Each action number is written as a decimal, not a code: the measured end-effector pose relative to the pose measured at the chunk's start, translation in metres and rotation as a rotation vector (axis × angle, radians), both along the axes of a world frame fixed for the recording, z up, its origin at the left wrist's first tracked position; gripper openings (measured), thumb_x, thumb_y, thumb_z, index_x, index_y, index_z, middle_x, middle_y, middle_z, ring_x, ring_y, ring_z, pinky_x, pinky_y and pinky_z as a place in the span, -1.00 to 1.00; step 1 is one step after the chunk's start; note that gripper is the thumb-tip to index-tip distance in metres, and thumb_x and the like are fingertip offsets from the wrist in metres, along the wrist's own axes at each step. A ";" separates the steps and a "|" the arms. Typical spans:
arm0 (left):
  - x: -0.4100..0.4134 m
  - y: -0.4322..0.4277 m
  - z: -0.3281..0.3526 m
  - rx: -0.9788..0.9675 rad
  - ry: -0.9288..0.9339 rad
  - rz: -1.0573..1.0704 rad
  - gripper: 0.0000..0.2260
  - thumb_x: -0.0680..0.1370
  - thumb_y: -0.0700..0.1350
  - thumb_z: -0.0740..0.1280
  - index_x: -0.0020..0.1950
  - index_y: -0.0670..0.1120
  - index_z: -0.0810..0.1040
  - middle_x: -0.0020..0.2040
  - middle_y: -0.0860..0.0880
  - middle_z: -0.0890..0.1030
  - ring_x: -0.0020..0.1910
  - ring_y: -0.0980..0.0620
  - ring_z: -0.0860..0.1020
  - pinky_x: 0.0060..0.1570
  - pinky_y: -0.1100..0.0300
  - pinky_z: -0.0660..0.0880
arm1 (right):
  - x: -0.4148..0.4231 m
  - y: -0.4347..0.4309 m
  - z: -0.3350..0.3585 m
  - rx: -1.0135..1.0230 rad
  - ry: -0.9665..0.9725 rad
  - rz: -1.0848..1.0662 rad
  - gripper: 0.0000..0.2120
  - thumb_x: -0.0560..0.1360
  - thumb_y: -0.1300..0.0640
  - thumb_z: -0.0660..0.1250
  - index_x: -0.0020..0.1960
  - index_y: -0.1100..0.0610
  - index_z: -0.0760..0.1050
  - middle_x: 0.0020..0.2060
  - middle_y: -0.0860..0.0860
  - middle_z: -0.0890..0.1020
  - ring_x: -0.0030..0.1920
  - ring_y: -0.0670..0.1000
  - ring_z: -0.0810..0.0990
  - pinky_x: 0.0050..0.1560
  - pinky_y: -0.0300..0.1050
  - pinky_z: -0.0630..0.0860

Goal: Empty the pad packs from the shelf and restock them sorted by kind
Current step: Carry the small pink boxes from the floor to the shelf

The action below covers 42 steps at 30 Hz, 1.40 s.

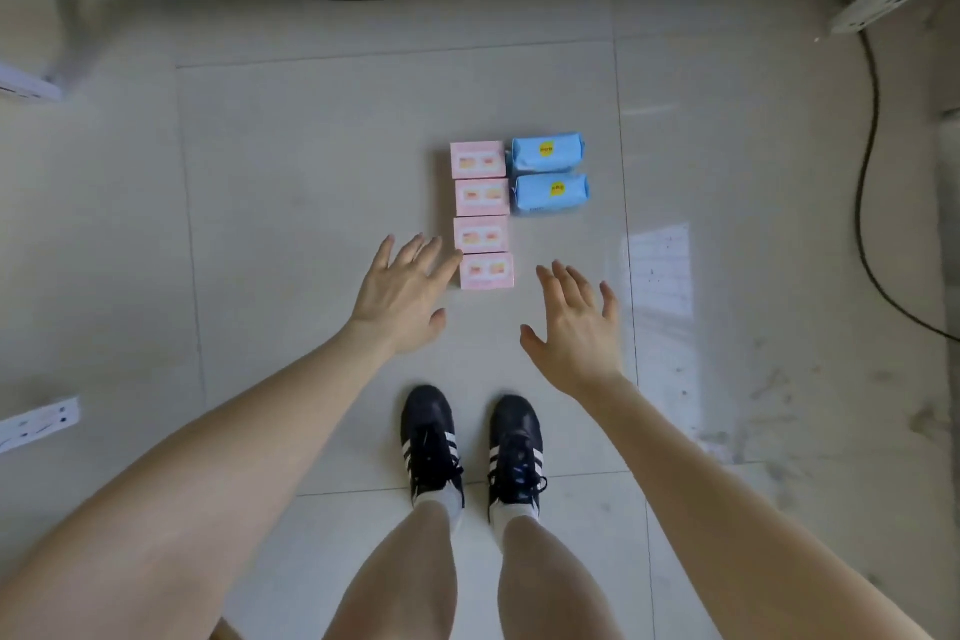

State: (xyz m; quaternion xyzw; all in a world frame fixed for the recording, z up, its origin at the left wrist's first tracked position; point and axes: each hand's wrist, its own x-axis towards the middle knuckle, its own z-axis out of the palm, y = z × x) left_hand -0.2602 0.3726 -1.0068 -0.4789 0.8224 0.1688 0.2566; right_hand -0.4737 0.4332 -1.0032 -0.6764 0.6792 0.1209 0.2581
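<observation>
Standing over the tiled floor (311, 146), both arms stretched down. Left hand (402, 299) spread wide, holding nothing, fingertips by the left edge of the nearest pink box (487, 271); can't tell if touching. Right hand (576, 327) also wide & empty, just right of that box. Four pink boxes (482, 198) in a column w/ two blue packs (548, 152) just beside the far ones. Black shoes (428, 437) below.

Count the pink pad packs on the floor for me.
4, in one column on the floor: farthest pink pack, second pink pack, third pink pack, and nearest pink pack, beside the left hand fingertips. None seems hidden.
</observation>
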 end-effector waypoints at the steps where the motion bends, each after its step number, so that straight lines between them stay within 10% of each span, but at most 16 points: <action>1: 0.000 -0.004 -0.018 0.005 0.001 0.000 -0.34 0.56 0.08 0.22 0.58 0.01 -0.01 0.58 -0.09 0.08 0.56 -0.10 0.05 0.50 -0.14 -0.04 | 0.001 -0.002 -0.018 0.004 0.003 0.005 -0.32 0.53 -0.10 0.23 0.54 0.09 0.07 0.54 0.05 0.17 0.53 0.06 0.10 0.48 0.17 -0.06; 17: 0.015 -0.062 -0.193 -0.047 0.137 -0.032 -0.28 0.51 0.10 0.33 0.57 -0.01 0.07 0.57 -0.06 0.13 0.50 -0.11 0.18 0.45 -0.15 0.10 | 0.009 -0.038 -0.203 -0.010 -0.165 0.052 -0.21 0.38 -0.02 0.46 0.50 0.12 0.19 0.46 0.05 0.32 0.44 0.07 0.29 0.40 0.10 0.22; 25: 0.014 -0.065 -0.211 -0.080 0.233 -0.042 -0.35 0.49 0.06 0.36 0.52 -0.09 0.24 0.44 -0.06 0.36 0.34 -0.15 0.36 0.33 -0.09 0.25 | 0.011 -0.033 -0.218 -0.082 -0.197 0.039 -0.47 0.34 0.13 0.48 0.27 0.19 0.43 0.12 0.10 0.53 0.09 0.18 0.50 0.03 0.07 0.42; 42: -0.003 -0.059 -0.193 0.100 0.289 0.139 -0.46 0.47 -0.02 0.42 0.37 -0.16 0.33 0.24 -0.13 0.44 0.11 -0.19 0.50 -0.03 0.00 0.42 | -0.013 -0.002 -0.196 0.156 -0.287 -0.183 -0.44 0.30 0.22 0.41 0.26 0.12 0.35 0.14 -0.01 0.49 0.07 0.09 0.48 -0.20 -0.04 0.51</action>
